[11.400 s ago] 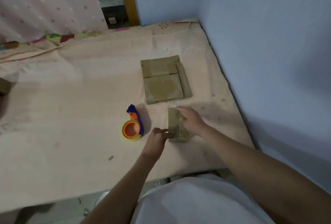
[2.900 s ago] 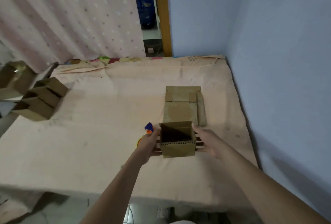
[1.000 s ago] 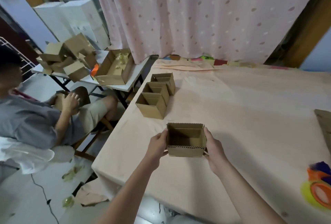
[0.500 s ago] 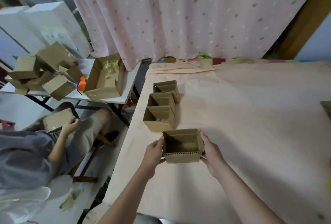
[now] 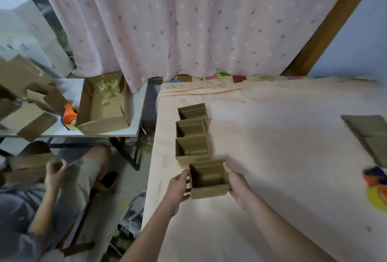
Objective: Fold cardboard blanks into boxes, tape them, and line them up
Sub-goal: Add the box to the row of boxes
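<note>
Both hands, the left hand and right hand, clamp the open cardboard box, which has travelled from beside the tape dispenser to the row of three boxes, now touching its 6 o'clock end; release seems next.

Held box just before three-box row.
</note>
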The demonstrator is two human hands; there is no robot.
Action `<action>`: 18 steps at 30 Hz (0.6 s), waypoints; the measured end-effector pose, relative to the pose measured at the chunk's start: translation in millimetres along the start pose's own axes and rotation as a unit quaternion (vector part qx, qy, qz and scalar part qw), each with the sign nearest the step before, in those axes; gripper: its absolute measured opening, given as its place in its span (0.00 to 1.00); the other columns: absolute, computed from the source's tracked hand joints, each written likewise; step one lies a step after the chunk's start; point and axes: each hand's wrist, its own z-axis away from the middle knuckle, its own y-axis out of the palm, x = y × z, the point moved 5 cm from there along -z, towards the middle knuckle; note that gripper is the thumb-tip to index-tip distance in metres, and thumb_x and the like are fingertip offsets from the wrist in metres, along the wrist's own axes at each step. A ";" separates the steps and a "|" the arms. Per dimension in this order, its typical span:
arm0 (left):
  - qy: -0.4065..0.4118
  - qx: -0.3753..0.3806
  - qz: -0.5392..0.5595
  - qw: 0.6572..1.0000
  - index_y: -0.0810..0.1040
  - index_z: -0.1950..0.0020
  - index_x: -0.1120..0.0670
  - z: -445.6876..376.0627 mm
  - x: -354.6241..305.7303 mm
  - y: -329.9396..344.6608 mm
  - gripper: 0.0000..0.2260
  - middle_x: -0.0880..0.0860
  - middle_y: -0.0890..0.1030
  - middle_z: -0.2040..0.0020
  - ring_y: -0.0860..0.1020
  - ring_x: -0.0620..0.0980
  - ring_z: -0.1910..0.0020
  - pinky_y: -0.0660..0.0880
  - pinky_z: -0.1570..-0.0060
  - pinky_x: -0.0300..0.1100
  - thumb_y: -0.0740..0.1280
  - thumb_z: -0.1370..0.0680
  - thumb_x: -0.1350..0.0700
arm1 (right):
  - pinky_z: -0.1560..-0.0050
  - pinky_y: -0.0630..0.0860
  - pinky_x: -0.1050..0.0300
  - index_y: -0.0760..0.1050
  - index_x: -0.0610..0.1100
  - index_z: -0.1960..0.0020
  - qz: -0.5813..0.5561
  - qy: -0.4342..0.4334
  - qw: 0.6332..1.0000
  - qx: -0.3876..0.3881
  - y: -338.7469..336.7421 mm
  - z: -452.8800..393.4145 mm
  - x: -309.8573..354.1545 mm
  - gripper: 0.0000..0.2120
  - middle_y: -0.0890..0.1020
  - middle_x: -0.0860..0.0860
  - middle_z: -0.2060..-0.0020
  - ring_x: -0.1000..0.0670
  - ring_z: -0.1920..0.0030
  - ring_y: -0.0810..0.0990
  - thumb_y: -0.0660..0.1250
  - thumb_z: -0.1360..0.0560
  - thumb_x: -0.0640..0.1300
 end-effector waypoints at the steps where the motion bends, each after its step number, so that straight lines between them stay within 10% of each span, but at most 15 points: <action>1: -0.005 0.005 -0.003 1.000 0.74 0.38 0.51 -4.7 1.6 -5.8 0.16 0.49 0.80 0.44 0.80 0.52 0.47 0.78 0.43 0.50 0.58 0.17 0.42 | 0.57 0.74 0.59 0.80 0.48 0.41 0.005 0.006 1.000 -0.005 6.1 -4.5 -1.3 0.19 0.86 0.49 0.48 0.50 0.47 0.82 0.61 0.19 0.61; 8: -0.007 0.007 -0.020 1.000 0.74 0.36 0.50 -41.0 1.6 -34.9 0.16 0.49 0.80 0.44 0.78 0.48 0.47 0.75 0.46 0.46 0.55 0.16 0.43 | 0.31 0.73 0.46 0.72 0.49 0.28 0.043 0.049 0.998 0.001 28.5 -74.6 -34.8 0.49 0.79 0.51 0.35 0.47 0.34 0.77 0.68 0.39 0.79; 18: -0.044 0.023 -0.053 0.997 0.69 0.30 0.53 -80.5 -1.8 -43.7 0.17 0.52 0.75 0.39 0.73 0.52 0.40 0.74 0.44 0.46 0.54 0.15 0.47 | 0.33 0.74 0.44 0.74 0.50 0.30 0.066 0.059 0.996 -0.034 35.2 -109.8 -41.0 0.44 0.81 0.51 0.39 0.47 0.39 0.79 0.63 0.37 0.77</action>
